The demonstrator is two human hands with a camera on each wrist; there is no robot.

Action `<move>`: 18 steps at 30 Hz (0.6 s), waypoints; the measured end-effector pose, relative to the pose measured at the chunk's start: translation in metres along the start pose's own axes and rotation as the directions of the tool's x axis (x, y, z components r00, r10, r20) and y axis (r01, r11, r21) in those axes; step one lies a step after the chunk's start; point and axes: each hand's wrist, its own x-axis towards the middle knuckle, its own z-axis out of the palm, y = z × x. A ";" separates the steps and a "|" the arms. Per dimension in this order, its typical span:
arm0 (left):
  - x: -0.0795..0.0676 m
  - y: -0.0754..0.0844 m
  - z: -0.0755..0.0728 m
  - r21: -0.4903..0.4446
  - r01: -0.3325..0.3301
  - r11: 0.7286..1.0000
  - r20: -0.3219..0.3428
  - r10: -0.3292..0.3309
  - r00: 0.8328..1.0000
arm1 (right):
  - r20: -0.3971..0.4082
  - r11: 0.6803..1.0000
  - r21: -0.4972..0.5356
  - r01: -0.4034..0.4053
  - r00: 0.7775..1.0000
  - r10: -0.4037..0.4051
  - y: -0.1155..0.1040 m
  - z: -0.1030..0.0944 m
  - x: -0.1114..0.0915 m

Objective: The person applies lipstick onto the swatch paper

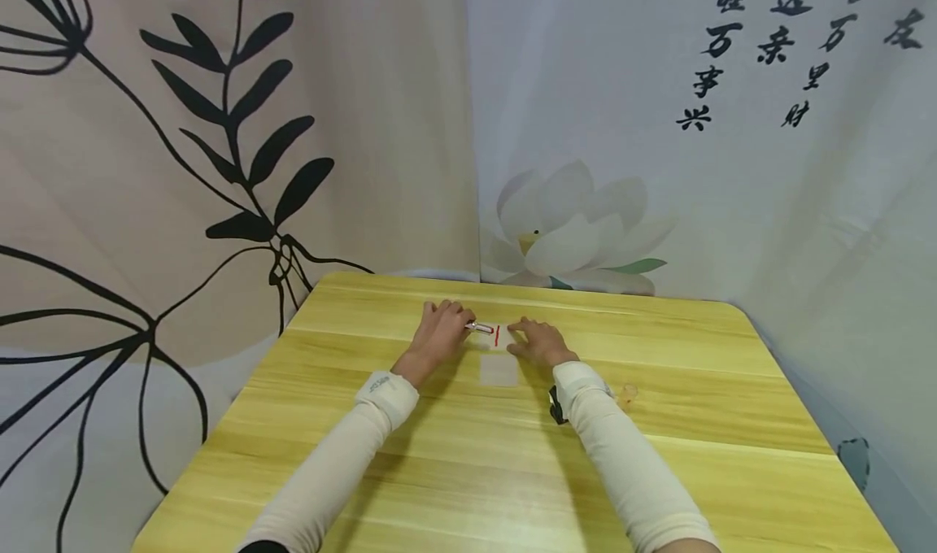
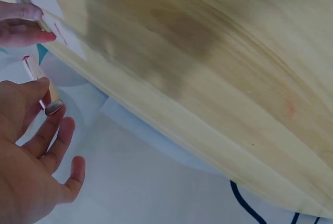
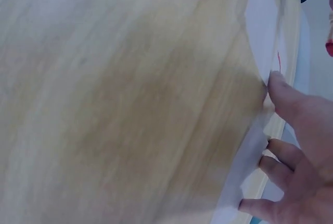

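Observation:
My left hand (image 1: 439,329) pinches a short lipstick (image 1: 481,328) between thumb and fingers. In the left wrist view, the lipstick (image 2: 34,70) has a pale tube, a red tip and a shiny round base. Its tip points right, towards a small white paper (image 1: 503,342) that bears a red stroke (image 1: 498,337). My right hand (image 1: 543,343) rests its fingertips at the right side of that paper, thumb and fingers spread in the right wrist view. A second white paper square (image 1: 499,372) lies just nearer to me.
The papers lie towards the far edge of a yellow wood-grain table (image 1: 468,472). A faint orange mark (image 1: 628,394) shows on the tabletop right of my right wrist. Behind the table hangs a printed curtain (image 1: 395,130).

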 end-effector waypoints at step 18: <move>-0.020 -0.004 -0.020 -0.029 -0.041 0.999 -0.075 0.039 0.996 | -0.095 0.975 0.181 0.129 0.989 -0.113 0.048 -0.050 -0.068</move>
